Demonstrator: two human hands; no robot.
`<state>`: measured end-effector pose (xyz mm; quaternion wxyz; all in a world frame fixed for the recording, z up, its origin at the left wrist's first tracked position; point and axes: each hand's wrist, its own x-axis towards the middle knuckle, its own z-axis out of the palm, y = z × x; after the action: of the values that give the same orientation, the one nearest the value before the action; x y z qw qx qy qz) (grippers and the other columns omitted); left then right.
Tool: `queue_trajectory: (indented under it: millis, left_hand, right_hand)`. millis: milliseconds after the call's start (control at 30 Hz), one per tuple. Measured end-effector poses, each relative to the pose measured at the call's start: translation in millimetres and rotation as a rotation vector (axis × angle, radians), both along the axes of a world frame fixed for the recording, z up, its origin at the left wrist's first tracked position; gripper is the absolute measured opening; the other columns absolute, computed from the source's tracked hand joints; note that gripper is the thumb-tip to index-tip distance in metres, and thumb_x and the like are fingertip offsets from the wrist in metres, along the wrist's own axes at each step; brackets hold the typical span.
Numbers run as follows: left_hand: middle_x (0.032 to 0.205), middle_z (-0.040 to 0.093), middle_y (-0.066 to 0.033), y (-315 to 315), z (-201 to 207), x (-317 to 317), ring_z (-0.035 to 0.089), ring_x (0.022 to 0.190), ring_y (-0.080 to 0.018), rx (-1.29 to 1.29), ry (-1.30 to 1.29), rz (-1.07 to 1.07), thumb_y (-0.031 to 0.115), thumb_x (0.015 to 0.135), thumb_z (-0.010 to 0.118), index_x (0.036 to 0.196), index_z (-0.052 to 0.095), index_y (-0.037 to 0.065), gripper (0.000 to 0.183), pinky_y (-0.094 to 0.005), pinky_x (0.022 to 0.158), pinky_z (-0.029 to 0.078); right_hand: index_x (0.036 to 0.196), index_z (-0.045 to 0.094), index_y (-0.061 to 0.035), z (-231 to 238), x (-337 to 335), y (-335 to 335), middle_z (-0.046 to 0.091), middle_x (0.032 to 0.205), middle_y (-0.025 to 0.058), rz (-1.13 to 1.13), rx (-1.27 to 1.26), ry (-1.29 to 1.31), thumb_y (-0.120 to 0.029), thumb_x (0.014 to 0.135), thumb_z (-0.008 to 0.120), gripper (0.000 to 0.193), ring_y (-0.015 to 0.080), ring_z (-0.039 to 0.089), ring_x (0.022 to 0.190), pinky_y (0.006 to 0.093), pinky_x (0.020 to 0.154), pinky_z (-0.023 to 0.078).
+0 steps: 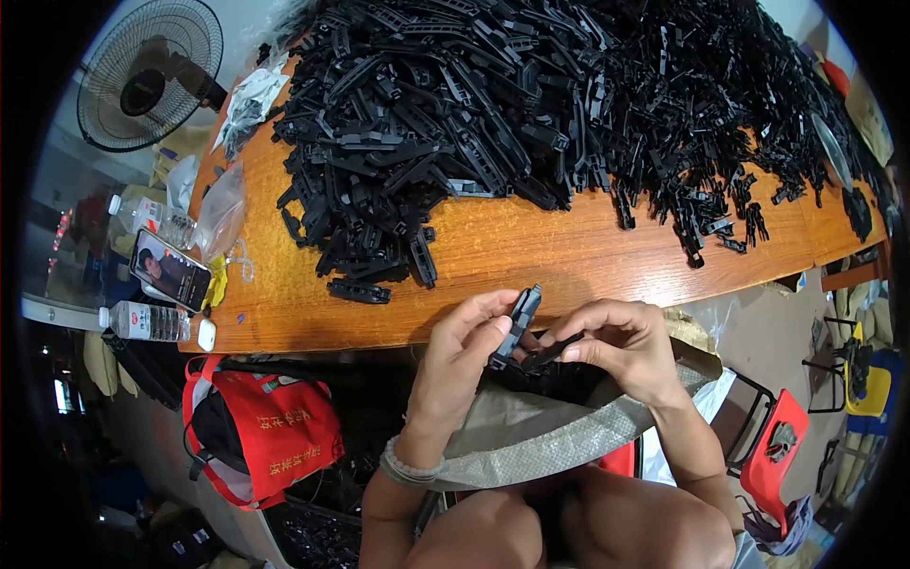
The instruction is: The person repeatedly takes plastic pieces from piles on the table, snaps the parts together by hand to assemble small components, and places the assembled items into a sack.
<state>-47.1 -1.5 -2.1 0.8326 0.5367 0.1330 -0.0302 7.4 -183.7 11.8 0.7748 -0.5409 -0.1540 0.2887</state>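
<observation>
My left hand (457, 356) grips a long black plastic part (518, 324) between thumb and fingers, tilted upward. Close by on the right, my right hand (627, 349) pinches a smaller black plastic piece (550, 355) by one end. The two pieces nearly meet; whether they touch I cannot tell. Below both hands, a grey-beige woven sack (540, 441) gapes over my lap, its inside dark. Long black plastic parts (455, 104) lie heaped on the wooden table (531, 256) ahead, with smaller black clip-like pieces (701, 123) piled to the right.
At the table's left end are a phone (171, 270), water bottles (142, 321), a white earbud case (207, 334) and plastic bags (223, 213). A fan (147, 81) stands beyond. A red bag (275, 427) hangs below the table edge; a red chair (777, 455) stands right.
</observation>
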Motion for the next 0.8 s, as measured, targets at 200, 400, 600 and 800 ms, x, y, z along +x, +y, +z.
queue_trajectory:
  millis: [200,400,600,800]
  left_hand:
    - [0.103,0.06,-0.01,0.5,2.0,1.5,0.059,0.089,-0.0113,0.117,-0.047,-0.2,0.001,0.09,0.053,0.114,0.057,-0.009,0.026,-0.0235,0.074,0.051]
    - [0.089,0.066,-0.0079,-14.7,6.8,-10.5,0.063,0.072,-0.0115,0.261,-0.095,-0.243,0.003,0.084,0.064,0.119,0.053,-0.007,0.038,-0.0238,0.063,0.052]
    - [0.083,0.064,-0.0188,-14.9,9.3,-10.9,0.067,0.071,-0.028,0.853,-0.411,-0.124,0.004,0.081,0.066,0.113,0.053,-0.003,0.035,-0.0327,0.061,0.052]
    - [0.084,0.063,-0.0201,-10.5,12.0,-11.7,0.065,0.073,-0.0328,1.059,-0.519,-0.206,0.006,0.08,0.067,0.112,0.053,-0.005,0.037,-0.0361,0.062,0.051]
  right_hand:
    - [0.086,0.068,0.0031,-10.0,-0.7,2.4,0.064,0.089,0.0104,-0.134,-0.151,-0.388,0.007,0.074,0.068,0.013,0.016,0.061,0.083,0.0263,0.074,0.048]
    - [0.087,0.066,0.0035,-16.3,-6.6,3.6,0.063,0.087,0.0103,-0.237,-0.129,-0.292,0.01,0.074,0.066,0.014,0.016,0.06,0.081,0.0267,0.073,0.047]
    - [0.093,0.065,0.0037,-18.8,-9.1,2.8,0.062,0.088,0.0119,-0.256,-0.067,-0.313,0.006,0.075,0.067,0.018,0.0192,0.06,0.083,0.0294,0.075,0.047]
    - [0.102,0.064,0.0023,-9.7,0.0,-4.8,0.062,0.089,0.0138,-0.167,-0.348,-0.915,-0.004,0.073,0.07,0.03,0.027,0.06,0.082,0.0345,0.072,0.048]
